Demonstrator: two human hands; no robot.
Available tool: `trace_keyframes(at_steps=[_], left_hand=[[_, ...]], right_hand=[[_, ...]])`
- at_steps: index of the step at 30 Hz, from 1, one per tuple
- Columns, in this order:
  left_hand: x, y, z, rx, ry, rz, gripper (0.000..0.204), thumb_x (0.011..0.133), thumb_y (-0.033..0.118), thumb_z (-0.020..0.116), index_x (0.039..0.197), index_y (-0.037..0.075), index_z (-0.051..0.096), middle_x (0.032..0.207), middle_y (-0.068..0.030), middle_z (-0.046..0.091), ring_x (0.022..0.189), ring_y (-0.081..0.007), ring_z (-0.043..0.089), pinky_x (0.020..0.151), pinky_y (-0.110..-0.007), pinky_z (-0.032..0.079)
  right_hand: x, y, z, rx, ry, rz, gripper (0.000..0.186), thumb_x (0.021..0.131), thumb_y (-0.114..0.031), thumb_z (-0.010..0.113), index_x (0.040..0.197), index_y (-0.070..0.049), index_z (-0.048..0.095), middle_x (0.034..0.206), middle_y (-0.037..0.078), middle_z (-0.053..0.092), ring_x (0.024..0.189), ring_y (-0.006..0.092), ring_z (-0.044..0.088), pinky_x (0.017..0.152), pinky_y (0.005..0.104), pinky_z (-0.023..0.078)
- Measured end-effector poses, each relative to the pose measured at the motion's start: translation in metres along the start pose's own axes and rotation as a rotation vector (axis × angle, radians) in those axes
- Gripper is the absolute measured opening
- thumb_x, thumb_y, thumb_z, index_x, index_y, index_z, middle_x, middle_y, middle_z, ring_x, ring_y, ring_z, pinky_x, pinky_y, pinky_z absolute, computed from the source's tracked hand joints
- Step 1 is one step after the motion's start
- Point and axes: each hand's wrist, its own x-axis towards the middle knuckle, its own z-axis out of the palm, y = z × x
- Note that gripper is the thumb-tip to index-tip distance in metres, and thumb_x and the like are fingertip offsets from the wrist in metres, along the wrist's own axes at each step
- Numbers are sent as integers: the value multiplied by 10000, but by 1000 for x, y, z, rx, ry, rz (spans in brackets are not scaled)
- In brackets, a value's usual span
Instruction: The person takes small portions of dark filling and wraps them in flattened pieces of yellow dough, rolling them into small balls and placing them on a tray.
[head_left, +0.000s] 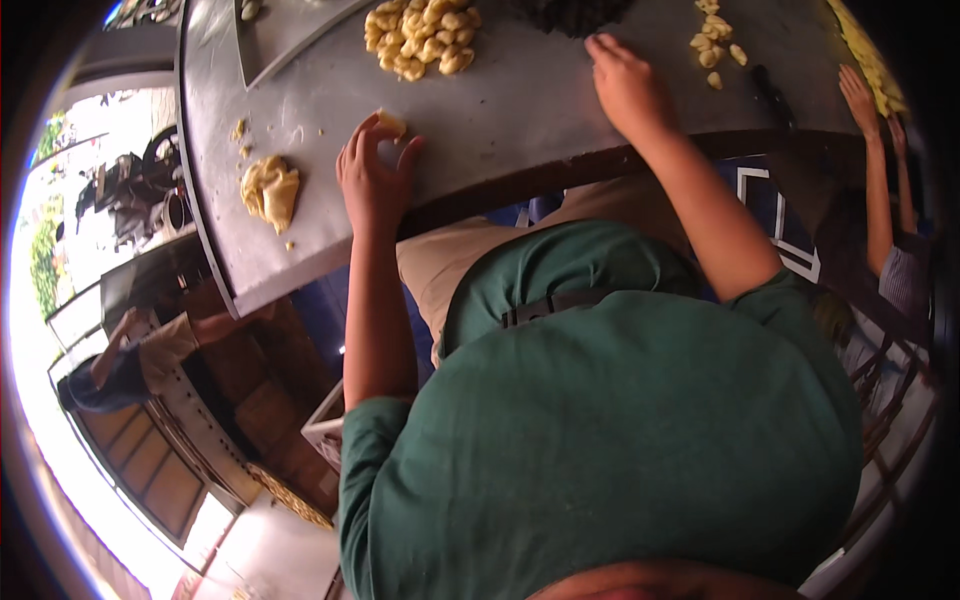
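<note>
My left hand (376,182) is on the metal table, its fingers curved round a small piece of pale yellow dough (391,123). To its left lies a soft, folded lump of the same dough (270,193), with crumbs near it. My right hand (632,92) reaches forward, fingers stretched out, its fingertips close to a dark, crumbly mass (572,14) at the far edge of view. Whether they touch it I cannot tell. A heap of small, rounded dough pieces (424,36) sits between and beyond my hands.
Several smaller dough pieces (710,40) lie at the right, near a dark, narrow object (771,97). Another person's hands (860,103) work by a yellow mass (866,60) at the far right. A metal tray edge (290,55) stands far left. Another person (130,360) is beyond the table's left side.
</note>
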Motion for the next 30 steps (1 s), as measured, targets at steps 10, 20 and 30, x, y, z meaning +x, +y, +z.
trace_keyframes(at_steps=[10,20,30], left_hand=[[8,-5,-6,63,-46,-126,238,911,338,732,1110,211,751,1136,-29,751,1116,-226,678,1045,-431,431],[34,-30,-15,50,1,33,258,1004,345,615,947,143,764,1075,-26,752,1149,-275,658,1052,-498,401],[95,-55,60,401,336,111,290,936,343,561,811,109,676,857,-108,693,837,-349,635,816,-480,439]], right_hand=[[-15,-12,-15,-42,-132,-311,458,915,-23,629,1355,-147,607,1366,103,624,1205,304,631,990,381,540],[0,-31,-21,331,23,-22,486,841,-127,759,1313,-184,657,1234,83,684,1140,293,647,959,405,536],[21,-33,4,247,177,-325,438,856,-41,739,1280,-108,654,1228,90,704,1103,316,671,923,400,551]])
